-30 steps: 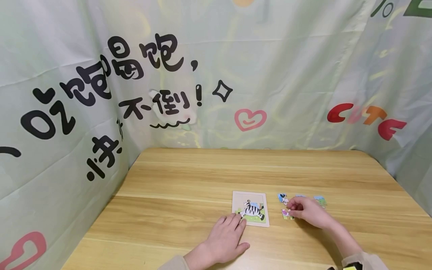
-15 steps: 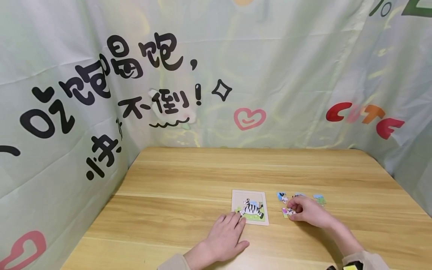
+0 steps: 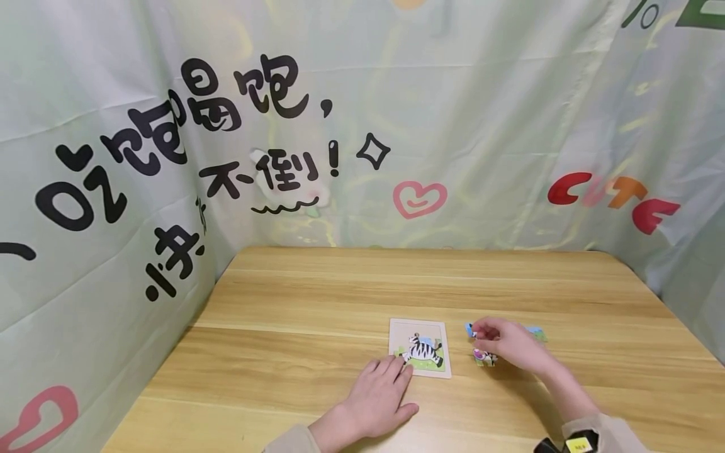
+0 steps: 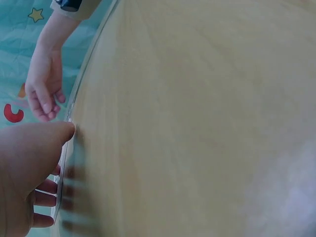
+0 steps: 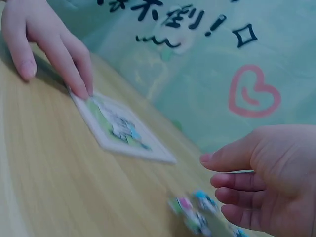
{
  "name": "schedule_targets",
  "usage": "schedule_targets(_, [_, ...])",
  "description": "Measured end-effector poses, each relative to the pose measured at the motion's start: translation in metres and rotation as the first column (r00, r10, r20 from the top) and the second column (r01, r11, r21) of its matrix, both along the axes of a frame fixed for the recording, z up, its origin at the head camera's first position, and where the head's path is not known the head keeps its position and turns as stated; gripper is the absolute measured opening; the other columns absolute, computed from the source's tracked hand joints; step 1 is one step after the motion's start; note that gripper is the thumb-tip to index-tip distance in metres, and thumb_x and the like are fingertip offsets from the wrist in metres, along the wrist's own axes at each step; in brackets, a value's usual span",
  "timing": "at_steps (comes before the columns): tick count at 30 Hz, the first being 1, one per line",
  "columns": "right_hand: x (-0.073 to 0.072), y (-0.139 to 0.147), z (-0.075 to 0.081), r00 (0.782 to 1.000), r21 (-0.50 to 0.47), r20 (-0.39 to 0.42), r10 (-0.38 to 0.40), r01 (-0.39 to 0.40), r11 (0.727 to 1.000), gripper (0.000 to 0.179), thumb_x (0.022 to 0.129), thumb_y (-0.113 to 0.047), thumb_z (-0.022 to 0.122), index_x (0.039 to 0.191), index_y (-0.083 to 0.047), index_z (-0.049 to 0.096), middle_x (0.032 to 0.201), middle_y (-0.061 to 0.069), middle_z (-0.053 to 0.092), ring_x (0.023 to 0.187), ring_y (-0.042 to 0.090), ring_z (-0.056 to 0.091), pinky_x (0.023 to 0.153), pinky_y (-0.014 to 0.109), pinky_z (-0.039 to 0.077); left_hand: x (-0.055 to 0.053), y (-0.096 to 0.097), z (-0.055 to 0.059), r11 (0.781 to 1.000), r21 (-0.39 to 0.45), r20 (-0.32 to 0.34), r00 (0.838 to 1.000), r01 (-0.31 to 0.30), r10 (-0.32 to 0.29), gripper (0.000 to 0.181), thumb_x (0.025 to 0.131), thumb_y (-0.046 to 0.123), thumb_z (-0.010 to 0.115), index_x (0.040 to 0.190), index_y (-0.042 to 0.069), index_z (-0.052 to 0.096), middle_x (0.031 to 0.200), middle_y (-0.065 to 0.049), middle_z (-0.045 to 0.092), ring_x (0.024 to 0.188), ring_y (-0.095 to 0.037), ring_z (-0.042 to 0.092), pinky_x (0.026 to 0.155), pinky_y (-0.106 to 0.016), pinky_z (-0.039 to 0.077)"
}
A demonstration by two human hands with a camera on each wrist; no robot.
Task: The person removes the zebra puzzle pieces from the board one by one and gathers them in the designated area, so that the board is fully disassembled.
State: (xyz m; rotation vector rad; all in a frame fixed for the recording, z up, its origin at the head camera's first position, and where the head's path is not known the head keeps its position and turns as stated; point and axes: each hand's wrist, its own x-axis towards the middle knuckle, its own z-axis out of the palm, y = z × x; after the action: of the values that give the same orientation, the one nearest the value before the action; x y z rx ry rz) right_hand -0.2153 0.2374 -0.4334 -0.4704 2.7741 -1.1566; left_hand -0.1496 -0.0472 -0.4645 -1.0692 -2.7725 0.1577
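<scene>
My left hand (image 3: pixel 378 397) lies flat, its fingertips on the lower left corner of a small puzzle board (image 3: pixel 400 327). Inside the board's pale frame is a zebra picture (image 3: pixel 425 352), striped body over green. To the right, my right hand (image 3: pixel 512 343) hovers over loose jigsaw pieces with its fingers loosely bent. In the right wrist view its thumb and fingers stand apart with nothing between them. Just below its fingertips lie pink and striped pieces (image 3: pixel 485 358). A blue piece (image 3: pixel 469 330) shows at its left, partly covered by the fingers.
Another blue and green piece (image 3: pixel 537 333) shows behind the right hand. All this is on a wooden table (image 3: pixel 283 365). A printed cloth (image 3: pixel 481 126) hangs behind the table and at its sides.
My right hand has lifted off the pink and striped pieces and shifted slightly up and left, over the upper pieces. The left hand and puzzle board have stayed put.
</scene>
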Motion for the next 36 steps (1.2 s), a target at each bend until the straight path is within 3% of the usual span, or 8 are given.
schedule_targets(8, [-0.011,-0.045,0.003,0.993,-0.071,-0.032,0.114,-0.116,0.991,0.029,0.082,-0.010,0.068,0.106,0.004,0.060,0.086,0.001,0.059,0.082,0.017,0.055,0.068,0.026,0.048,-0.003,0.001,-0.002,1.000,0.010,-0.030,0.999,0.010,-0.010,0.063,0.092,0.057,0.037,0.133,0.010,0.049,0.132,-0.008,0.048,0.121,-0.021,0.043,0.098,-0.037,0.035])
schedule_targets(15, [-0.021,-0.074,-0.009,0.989,-0.143,0.008,0.146,-0.143,0.979,0.029,0.078,-0.003,0.069,0.104,0.005,0.060,0.085,0.005,0.058,0.079,0.017,0.053,0.068,0.025,0.047,-0.004,0.002,-0.002,1.000,0.004,-0.044,0.999,0.014,-0.014,0.064,0.091,0.058,0.037,0.132,0.010,0.050,0.130,-0.007,0.049,0.119,-0.020,0.044,0.097,-0.035,0.036])
schedule_targets(25, [-0.020,-0.084,-0.013,0.991,-0.031,0.019,0.130,-0.129,0.991,0.031,0.074,-0.005,0.074,0.101,0.001,0.061,0.083,0.003,0.056,0.076,0.015,0.051,0.068,0.028,0.045,-0.006,0.003,-0.001,1.000,-0.002,-0.048,0.999,0.015,-0.015,0.063,0.091,0.058,0.038,0.131,0.011,0.051,0.126,-0.006,0.050,0.117,-0.019,0.044,0.096,-0.035,0.036])
schedule_targets(36, [-0.020,-0.091,-0.016,0.990,0.093,-0.065,0.125,-0.119,0.989,0.032,0.071,-0.007,0.077,0.100,-0.002,0.064,0.082,0.001,0.051,0.077,0.015,0.048,0.069,0.032,0.043,-0.009,0.006,0.000,1.000,0.016,-0.059,0.998,0.024,-0.023,0.058,0.091,0.058,0.040,0.128,0.015,0.055,0.117,-0.003,0.053,0.108,-0.017,0.047,0.092,-0.033,0.038])
